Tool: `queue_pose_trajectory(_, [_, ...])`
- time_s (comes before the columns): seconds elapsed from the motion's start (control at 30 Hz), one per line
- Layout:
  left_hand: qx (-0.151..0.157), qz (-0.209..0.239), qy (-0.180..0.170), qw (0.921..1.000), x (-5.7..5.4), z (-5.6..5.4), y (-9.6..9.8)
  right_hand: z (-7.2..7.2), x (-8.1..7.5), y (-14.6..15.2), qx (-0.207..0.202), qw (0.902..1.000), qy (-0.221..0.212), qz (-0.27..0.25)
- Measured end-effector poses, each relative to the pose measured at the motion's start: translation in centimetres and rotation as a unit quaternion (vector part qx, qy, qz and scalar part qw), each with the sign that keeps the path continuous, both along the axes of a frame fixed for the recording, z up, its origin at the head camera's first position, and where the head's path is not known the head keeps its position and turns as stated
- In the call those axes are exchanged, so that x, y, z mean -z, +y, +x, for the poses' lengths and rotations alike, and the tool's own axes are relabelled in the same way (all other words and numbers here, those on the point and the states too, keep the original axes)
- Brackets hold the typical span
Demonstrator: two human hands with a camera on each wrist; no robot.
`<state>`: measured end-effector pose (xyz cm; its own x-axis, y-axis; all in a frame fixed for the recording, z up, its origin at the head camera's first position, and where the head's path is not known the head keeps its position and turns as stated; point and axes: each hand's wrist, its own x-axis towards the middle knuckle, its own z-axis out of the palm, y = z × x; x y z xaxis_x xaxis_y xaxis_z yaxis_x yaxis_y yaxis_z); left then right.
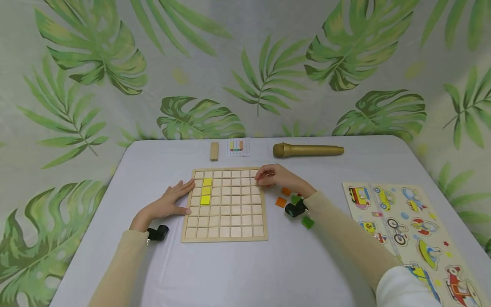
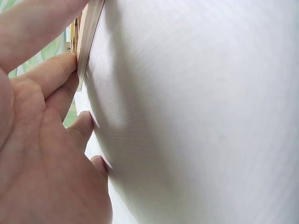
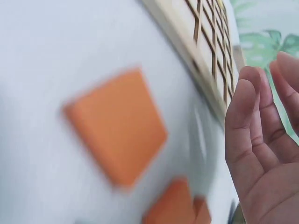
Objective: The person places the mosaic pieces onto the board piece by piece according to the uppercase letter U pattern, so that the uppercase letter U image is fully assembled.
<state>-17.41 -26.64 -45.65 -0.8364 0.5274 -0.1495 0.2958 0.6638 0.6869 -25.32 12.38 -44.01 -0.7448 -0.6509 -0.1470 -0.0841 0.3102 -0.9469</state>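
Note:
A wooden grid board (image 1: pixel 224 240) lies on the table, with three yellow square tiles (image 1: pixel 206 190) in a column near its left side. My left hand (image 1: pixel 168 204) rests at the board's left edge, fingers spread and touching the frame; the left wrist view shows its fingertips (image 2: pixel 70 63) against the side. Over the board's upper right edge is my right hand (image 1: pixel 278 177), fingers loosely bent, with no tile visible between them in the right wrist view. Close to that wrist lie orange tiles (image 3: pixel 124 128) and green tiles (image 1: pixel 307 222); the forearm and wrist camera partly hide this pile.
Behind the board are a small wooden block (image 1: pixel 214 152), a printed pattern card (image 1: pixel 238 147) and a gold microphone (image 1: pixel 307 150). A wooden vehicle puzzle (image 1: pixel 404 215) lies at the right, partly under the right sleeve. A leaf-print cloth (image 1: pixel 264 85) hangs behind the table.

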Motion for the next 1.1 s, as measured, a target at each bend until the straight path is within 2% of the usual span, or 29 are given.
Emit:
queue_pose_trajectory(0.27, [0.001, 0.002, 0.000, 1.0000, 0.0, 0.0, 0.0, 0.0, -0.4, 5.7, 0.037, 0.9989, -0.010, 0.027])
queue_pose_trajectory(0.57, [0.000, 0.000, 0.000, 1.0000, 0.0, 0.0, -0.1, 0.6, -0.4, 10.2, 0.071, 0.9956, -0.027, 0.054])
queue_pose_trajectory(0.8, [-0.009, -0.002, 0.000, 1.0000, 0.4, 0.0, -0.1, 1.2, -0.4, 12.4, 0.087, 0.9926, -0.016, 0.083])
queue_pose_trajectory(1.1, [-0.008, 0.000, 0.000, 1.0000, 0.5, -0.1, -0.1, 1.4, 0.4, 13.0, 0.090, 0.9929, -0.019, 0.076])
